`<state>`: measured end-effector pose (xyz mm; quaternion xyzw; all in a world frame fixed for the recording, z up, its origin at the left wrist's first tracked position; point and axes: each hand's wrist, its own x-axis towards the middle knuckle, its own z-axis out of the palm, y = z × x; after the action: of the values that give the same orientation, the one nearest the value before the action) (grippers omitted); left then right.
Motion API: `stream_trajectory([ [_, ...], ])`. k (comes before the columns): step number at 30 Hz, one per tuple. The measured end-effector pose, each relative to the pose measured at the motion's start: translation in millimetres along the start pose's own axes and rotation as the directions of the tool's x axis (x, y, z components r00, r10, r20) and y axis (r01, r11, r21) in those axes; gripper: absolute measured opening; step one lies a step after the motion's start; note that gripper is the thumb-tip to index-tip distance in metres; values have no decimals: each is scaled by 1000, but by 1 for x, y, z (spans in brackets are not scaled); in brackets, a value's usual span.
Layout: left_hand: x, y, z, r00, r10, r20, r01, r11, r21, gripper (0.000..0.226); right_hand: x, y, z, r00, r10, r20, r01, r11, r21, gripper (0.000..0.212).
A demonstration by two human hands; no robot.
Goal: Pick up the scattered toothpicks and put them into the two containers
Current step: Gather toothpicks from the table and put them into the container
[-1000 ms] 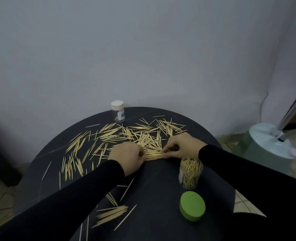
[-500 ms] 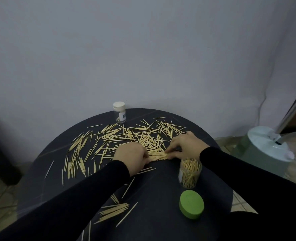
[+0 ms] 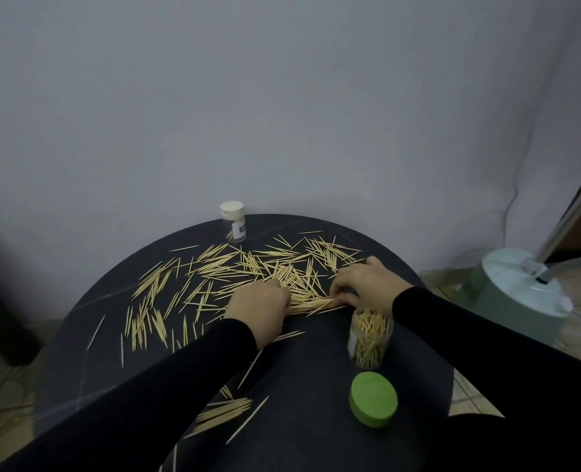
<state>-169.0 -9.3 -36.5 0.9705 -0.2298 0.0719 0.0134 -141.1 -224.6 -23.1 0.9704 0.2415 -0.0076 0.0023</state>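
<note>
Toothpicks [image 3: 275, 267] strewn across the far half of the round black table [image 3: 316, 386], a raked bundle [image 3: 316, 304] lying between left hand [image 3: 258, 308] and right hand [image 3: 367, 284], a few more near the front edge. Both hands curled down onto the bundle's ends, grip itself hidden, so cannot tell whether pinched or merely pressed. Best to square the ends, squeeze evenly from both sides, lift level, then tip upright into the open jar [image 3: 370, 338] just right, clear of the green lid [image 3: 373, 398]; capped jar [image 3: 233, 221] waiting at the far edge.

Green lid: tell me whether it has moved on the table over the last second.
No. The green lid lies as before, just in front of the open toothpick jar, near the table edge.
</note>
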Motion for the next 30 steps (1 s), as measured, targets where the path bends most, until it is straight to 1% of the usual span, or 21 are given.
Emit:
stream_trajectory([
  [5,1,0,2,999,-28,-27,28,1000,0,21,-4,2,-1,999,22,-26,-21,999,26,14],
  [13,0,3,3,996,-57,-64,55,998,-31,22,-11,2,-2,998,50,-40,-51,998,-25,21],
  [22,0,5,3,994,-67,-92,63,997,-39,23,-16,5,-6,997,58,-59,-59,998,-25,24],
  [25,0,7,4,992,-61,-106,57,998,-40,23,-16,2,-7,999,38,-29,-38,999,10,32],
  [27,0,8,5,991,-61,-116,57,997,-44,23,-15,0,-9,1000,23,1,-23,1000,2,37],
  [30,0,9,5,990,-69,-121,62,996,-63,22,-13,-4,-10,999,-7,51,8,1000,-27,37],
])
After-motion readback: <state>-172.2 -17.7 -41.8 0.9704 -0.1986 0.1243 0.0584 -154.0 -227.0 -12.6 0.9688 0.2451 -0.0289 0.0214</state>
